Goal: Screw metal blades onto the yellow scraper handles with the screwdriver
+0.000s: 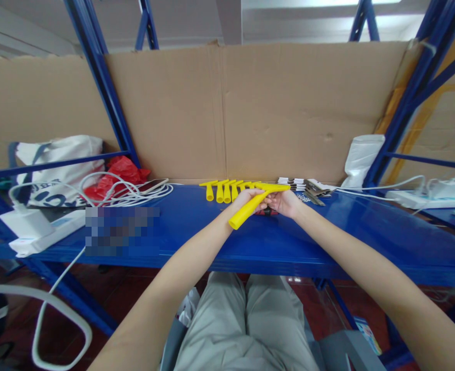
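Note:
A yellow T-shaped plastic handle [246, 213] with a hollow round end is held in both hands above the blue bench. My left hand [246, 197] is closed around it near the crosspiece, its fingers partly behind the handle. At the right end of the crosspiece, my right hand [284, 202] grips it with bent fingers. Behind my left hand, several more yellow T-shaped handles [220, 191] lie in a row. A dark red and black object [266, 212] sits beneath my hands, mostly hidden, and I cannot make out its kind.
Black-and-white strips [291, 181] and flat metal-looking pieces [315, 190] lie right of the handles. White cables [134, 193], a red bag [115, 178] and a power strip [57, 232] occupy the left. A cardboard panel [289, 103] closes the back; a white pouch [360, 159] leans there.

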{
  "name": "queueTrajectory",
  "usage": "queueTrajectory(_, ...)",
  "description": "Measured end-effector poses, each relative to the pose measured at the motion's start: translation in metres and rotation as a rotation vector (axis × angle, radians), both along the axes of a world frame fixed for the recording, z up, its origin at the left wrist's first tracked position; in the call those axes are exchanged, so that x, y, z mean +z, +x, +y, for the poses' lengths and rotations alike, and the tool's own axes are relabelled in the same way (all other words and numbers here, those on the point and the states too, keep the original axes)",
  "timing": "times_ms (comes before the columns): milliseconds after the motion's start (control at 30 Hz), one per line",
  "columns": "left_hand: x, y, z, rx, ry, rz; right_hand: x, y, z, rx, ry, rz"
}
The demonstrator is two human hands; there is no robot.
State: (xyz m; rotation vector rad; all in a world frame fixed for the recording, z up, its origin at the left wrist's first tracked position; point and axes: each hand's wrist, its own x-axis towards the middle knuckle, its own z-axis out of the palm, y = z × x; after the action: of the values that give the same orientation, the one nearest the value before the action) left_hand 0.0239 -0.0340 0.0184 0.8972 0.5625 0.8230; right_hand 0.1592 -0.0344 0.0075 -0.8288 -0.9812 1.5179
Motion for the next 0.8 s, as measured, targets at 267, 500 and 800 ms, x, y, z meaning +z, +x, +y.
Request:
queueTrajectory(267, -0.004, 0.0, 0.006, -0.003, 0.012, -0.007, 0.001, -0.004, -0.003, -0.043, 0.014, -0.022)
queueTrajectory(500, -0.003, 0.001, 0.003, 0.001, 0.004, 0.004, 0.001, -0.007, -0.003, -0.054, -0.051, 0.036)
queueTrajectory(800, 0.008, -0.019, 0.014, 0.221, -0.003, -0.066, 0.0, 0.019, 0.014, -0.277, 0.107, -0.454)
